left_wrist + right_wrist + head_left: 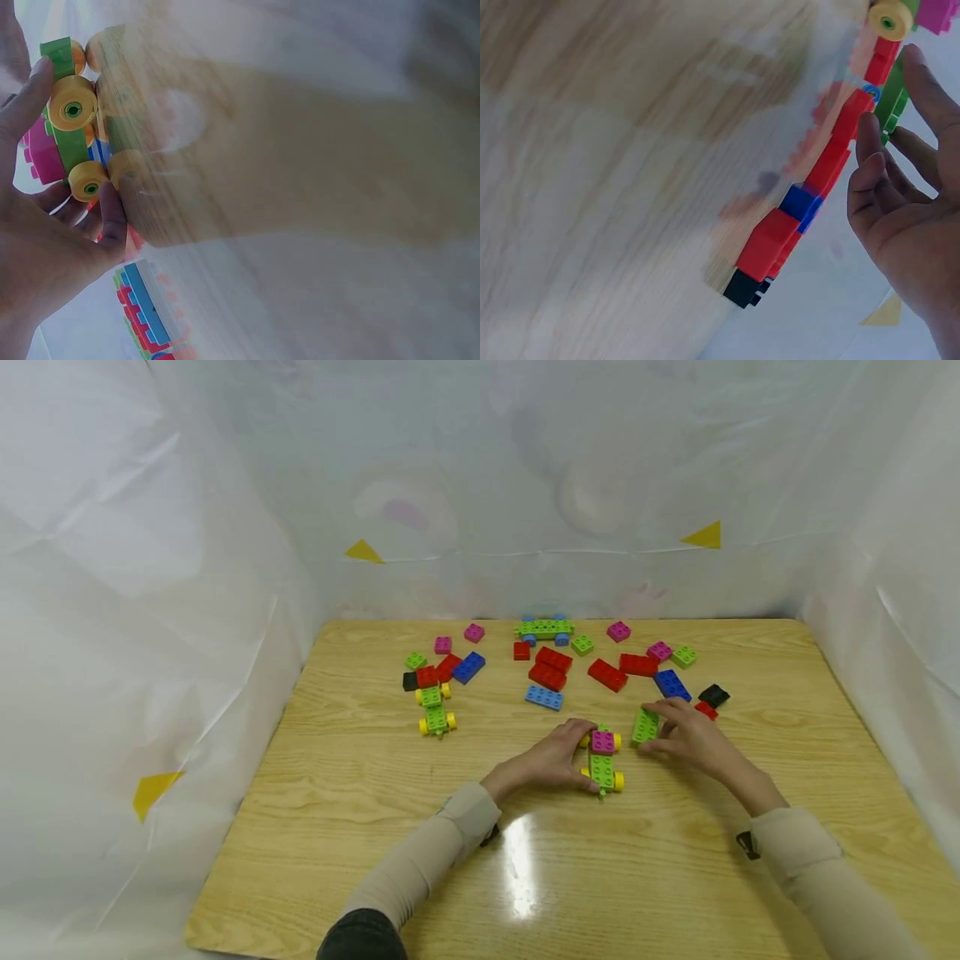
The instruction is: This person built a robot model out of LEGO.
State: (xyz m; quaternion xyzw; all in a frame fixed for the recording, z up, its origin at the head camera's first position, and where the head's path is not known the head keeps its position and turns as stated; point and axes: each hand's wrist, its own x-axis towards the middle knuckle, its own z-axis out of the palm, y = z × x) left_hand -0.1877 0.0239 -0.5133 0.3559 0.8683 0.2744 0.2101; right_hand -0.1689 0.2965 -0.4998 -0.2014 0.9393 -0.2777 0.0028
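My left hand [553, 756] holds a green toy car base [602, 768] with yellow wheels from its left side, thumb near the front wheel and fingers at the rear one. A pink brick [602, 741] sits on the far end of that base. To the right, my right hand [690, 739] pinches a long green brick [643, 728] between thumb and fingers, a short gap away from the car. In the right wrist view, the green brick [890, 97] appears between the fingertips, close to a yellow wheel [890, 19].
A second green car with yellow wheels [436, 718] stands at the left. Toward the back is a green base with blue wheels [545, 627]. Loose bricks lie between, including a light blue brick [543, 697], a red brick [607, 675] and a dark blue brick [672, 685].
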